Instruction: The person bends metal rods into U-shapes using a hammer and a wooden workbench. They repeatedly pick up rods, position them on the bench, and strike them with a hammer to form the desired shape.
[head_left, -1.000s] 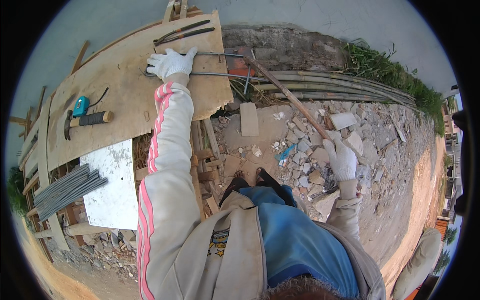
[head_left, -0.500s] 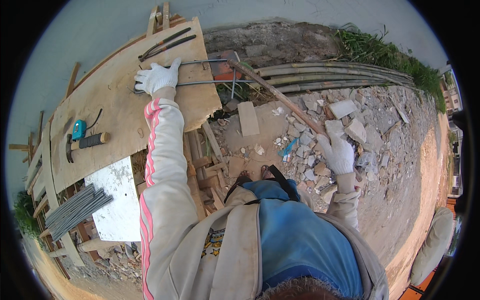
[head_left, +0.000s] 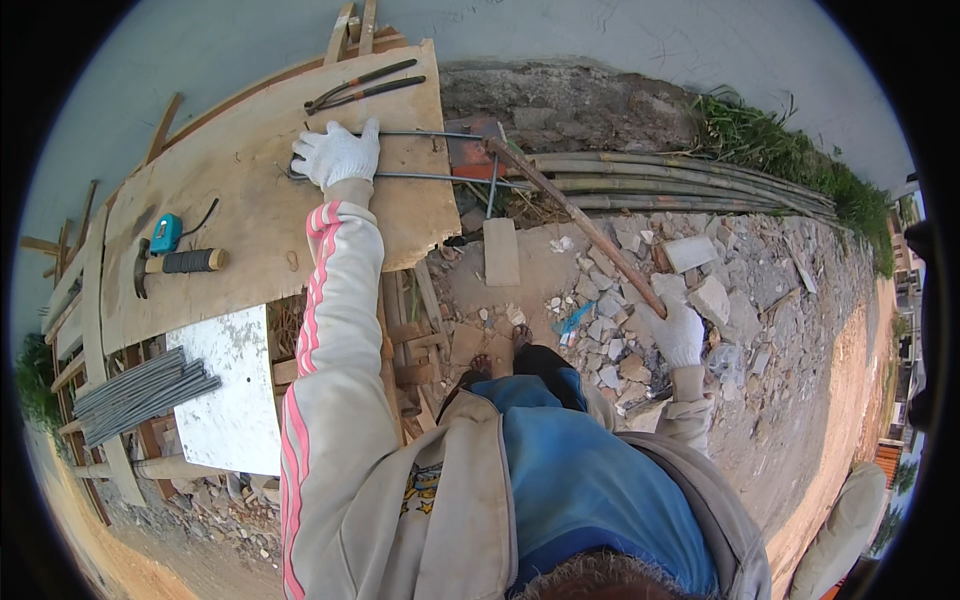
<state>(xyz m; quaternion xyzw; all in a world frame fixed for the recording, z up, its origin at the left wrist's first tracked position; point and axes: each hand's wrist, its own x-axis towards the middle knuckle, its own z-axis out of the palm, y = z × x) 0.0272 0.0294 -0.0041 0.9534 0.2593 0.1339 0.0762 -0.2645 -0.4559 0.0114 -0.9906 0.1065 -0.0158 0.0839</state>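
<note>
My left hand, in a white knit glove, lies with fingers spread on a bent steel rod on the plywood sheet, pressing it down. The rod's two long sides run right past the board's edge, and a short leg points toward me. My right hand, gloved too, is closed round the near end of a long rusty bar. The bar's far end meets the rod by a reddish metal piece; the exact contact is too small to tell.
Long-handled pincers, a hammer and a teal tape measure lie on the plywood. Cut steel rods rest by a white board. Bamboo poles lie along the wall; rubble covers the ground.
The view has shifted, so the board and tools appear slightly farther right. Both hands keep their places on the rod and the rusty bar; my feet have moved a little.
</note>
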